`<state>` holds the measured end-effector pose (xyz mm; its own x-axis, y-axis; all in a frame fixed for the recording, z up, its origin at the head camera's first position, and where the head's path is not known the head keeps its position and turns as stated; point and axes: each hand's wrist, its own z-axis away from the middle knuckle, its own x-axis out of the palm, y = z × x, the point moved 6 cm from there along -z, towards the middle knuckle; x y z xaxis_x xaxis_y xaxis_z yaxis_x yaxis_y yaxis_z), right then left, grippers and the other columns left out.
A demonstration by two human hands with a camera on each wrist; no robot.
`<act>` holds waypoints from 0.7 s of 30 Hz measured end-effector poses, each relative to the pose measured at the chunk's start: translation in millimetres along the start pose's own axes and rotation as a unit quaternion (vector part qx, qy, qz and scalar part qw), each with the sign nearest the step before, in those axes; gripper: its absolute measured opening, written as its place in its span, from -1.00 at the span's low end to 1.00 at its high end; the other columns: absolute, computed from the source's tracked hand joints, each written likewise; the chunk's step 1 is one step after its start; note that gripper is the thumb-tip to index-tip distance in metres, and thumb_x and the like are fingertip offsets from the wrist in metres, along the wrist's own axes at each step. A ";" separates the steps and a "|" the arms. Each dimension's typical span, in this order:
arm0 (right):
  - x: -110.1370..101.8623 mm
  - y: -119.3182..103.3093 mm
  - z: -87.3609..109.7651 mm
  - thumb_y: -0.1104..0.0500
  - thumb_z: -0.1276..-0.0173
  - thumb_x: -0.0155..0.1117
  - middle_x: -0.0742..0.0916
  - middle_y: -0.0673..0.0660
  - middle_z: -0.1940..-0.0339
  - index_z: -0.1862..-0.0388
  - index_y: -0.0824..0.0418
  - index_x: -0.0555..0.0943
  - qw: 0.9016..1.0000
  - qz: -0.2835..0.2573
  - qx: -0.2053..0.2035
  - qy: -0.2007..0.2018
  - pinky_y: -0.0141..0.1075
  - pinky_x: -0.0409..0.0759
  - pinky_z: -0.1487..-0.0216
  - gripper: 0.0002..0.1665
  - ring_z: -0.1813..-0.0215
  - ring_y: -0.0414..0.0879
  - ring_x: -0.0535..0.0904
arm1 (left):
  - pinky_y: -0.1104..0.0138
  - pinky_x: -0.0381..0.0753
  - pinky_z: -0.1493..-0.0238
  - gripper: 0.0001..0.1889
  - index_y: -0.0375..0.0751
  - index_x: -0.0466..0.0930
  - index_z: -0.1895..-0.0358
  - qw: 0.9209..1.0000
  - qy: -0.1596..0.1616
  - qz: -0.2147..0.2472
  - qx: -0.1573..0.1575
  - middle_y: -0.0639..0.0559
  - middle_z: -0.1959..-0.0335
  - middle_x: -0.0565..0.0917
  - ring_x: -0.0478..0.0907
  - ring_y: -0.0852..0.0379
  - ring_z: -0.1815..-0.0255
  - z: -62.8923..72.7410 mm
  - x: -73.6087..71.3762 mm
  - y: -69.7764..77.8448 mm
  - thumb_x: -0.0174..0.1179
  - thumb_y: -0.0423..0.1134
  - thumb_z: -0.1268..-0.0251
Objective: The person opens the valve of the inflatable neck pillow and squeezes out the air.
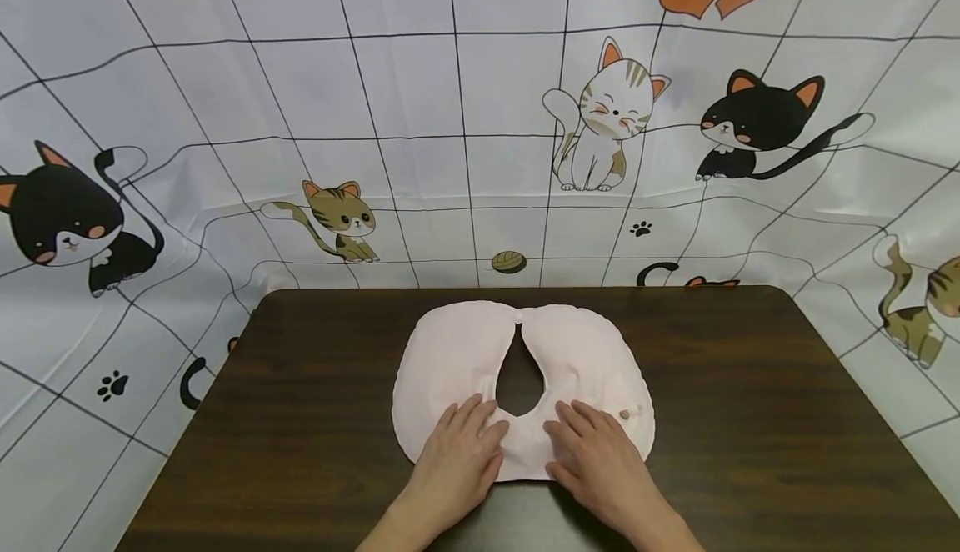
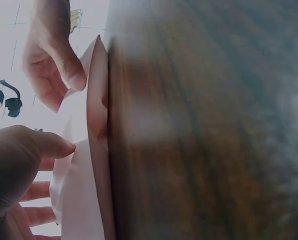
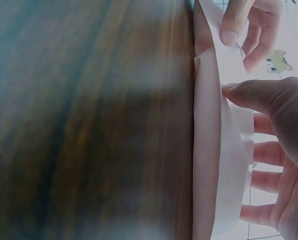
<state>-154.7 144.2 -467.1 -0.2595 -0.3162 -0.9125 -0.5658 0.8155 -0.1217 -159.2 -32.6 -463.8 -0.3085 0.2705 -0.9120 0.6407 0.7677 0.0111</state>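
your left hand (image 1: 459, 452) rests on the pale pink neck pillow (image 1: 442, 360), on the left part of its near section. the fingers are extended, slightly apart and laid over the top face. in the left wrist view, the tip of the left thumb (image 2: 64, 146) touches the fabric just inside the near edge, well apart from the four fingers.

your right hand (image 1: 600, 460) is placed likewise on the right part of the near section. its fingers are extended with small gaps between them; in the right wrist view, the right thumb (image 3: 239, 93) touches the fabric near the same edge. how firmly either hand presses, you cannot tell.

the pillow lies flat on the dark wooden table (image 1: 300, 419), its two lobes meeting at the far side around a teardrop-shaped gap. a small brownish mark (image 1: 625, 414) sits on the right lobe, just beside your right fingers. behind the table hangs a white cloth (image 1: 420, 93) printed with grid lines and cartoon cats.
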 end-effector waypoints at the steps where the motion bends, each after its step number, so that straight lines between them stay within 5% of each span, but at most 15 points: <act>1: 0.7 0.0 0.5 0.04 0.00 0.67 0.71 0.20 -0.17 0.01 0.11 0.70 1.000 0.001 0.002 -0.005 0.02 0.54 -0.19 -0.45 -0.20 0.16 0.59 | -0.04 0.55 -0.19 -0.67 -0.04 0.68 0.01 1.000 -0.008 0.001 -0.002 -0.08 -0.16 0.62 0.52 -0.14 -0.28 0.2 0.4 0.6 0.45 -0.12 -0.15; 5: 2.6 -0.6 2.5 0.02 -0.05 0.64 0.71 0.19 -0.18 -0.01 0.10 0.70 1.000 0.002 0.006 -0.018 0.02 0.53 -0.20 -0.47 -0.21 0.14 0.59 | -0.07 0.52 -0.22 -0.64 -0.03 0.67 -0.06 0.999 -0.037 0.005 -0.010 -0.08 -0.22 0.59 0.49 -0.15 -0.32 2.0 3.2 2.7 0.40 -0.05 -0.22; 11: -6.3 0.0 0.2 0.02 -0.11 0.61 0.71 0.22 -0.18 0.01 0.13 0.72 1.000 -0.022 0.011 0.001 0.03 0.54 -0.20 -0.53 -0.22 0.15 0.60 | -0.11 0.49 -0.23 -0.62 0.00 0.67 -0.10 0.999 -0.039 -0.015 -0.008 -0.09 -0.25 0.58 0.45 -0.17 -0.37 -0.8 5.3 -1.7 0.38 0.00 -0.25; 16: -16.9 5.7 -10.0 0.03 -0.16 0.57 0.70 0.24 -0.20 -0.03 0.16 0.72 0.999 -0.030 0.014 0.014 0.06 0.51 -0.24 -0.53 -0.24 0.17 0.59 | -0.13 0.47 -0.27 -0.58 0.01 0.65 -0.18 0.999 -0.038 -0.033 -0.017 -0.09 -0.29 0.56 0.41 -0.19 -0.41 -14.2 3.3 -16.8 0.34 0.04 -0.31; 21: -21.9 19.1 -27.4 0.02 -0.24 0.52 0.67 0.26 -0.25 -0.10 0.18 0.71 1.000 -0.020 0.018 0.007 0.11 0.49 -0.26 -0.52 -0.28 0.21 0.56 | -0.17 0.45 -0.28 -0.55 -0.08 0.64 -0.23 0.998 -0.040 -0.004 -0.038 -0.15 -0.31 0.55 0.42 -0.22 -0.41 -35.2 -2.6 -38.4 0.33 -0.01 -0.34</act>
<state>-181.3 153.4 -438.7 -0.2486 -0.3564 -0.9007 -0.5485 0.8182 -0.1724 -207.8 -42.4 -447.4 -0.2542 0.2194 -0.9419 0.5823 0.8123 0.0320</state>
